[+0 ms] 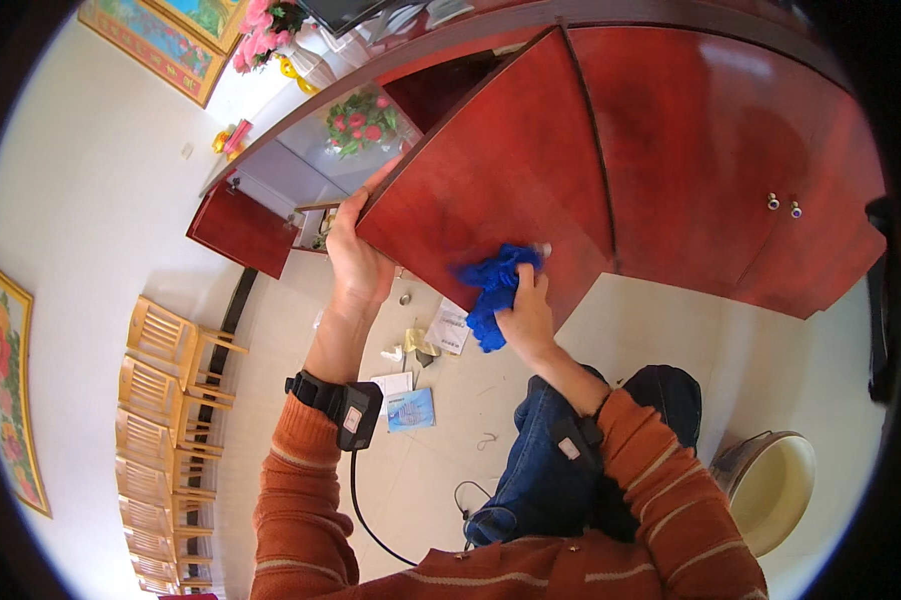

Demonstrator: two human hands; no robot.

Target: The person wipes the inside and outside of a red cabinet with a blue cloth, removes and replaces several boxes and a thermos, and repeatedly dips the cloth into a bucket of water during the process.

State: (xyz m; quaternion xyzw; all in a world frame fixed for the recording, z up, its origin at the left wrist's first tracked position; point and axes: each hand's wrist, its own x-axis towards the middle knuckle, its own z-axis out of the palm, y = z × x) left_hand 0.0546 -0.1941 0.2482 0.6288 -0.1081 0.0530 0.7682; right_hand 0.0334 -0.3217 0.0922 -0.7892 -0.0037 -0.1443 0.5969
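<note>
A red wooden cabinet door (510,165) stands swung out from its cabinet. My left hand (362,251) grips the door's free edge, thumb near the upper side and some fingers hidden behind it. Against the door's lower face, my right hand (527,307) holds a crumpled blue cloth (489,300), slightly blurred. A small pale knob shows just beside the cloth. Behind the door, part of a dark compartment (450,82) is visible.
Papers (448,327), a blue booklet (411,410) and small scraps lie on the tiled floor. A bucket (771,487) stands at the lower right. Wooden chairs (146,386) line the left wall. Another small red door (244,232) hangs open at upper left.
</note>
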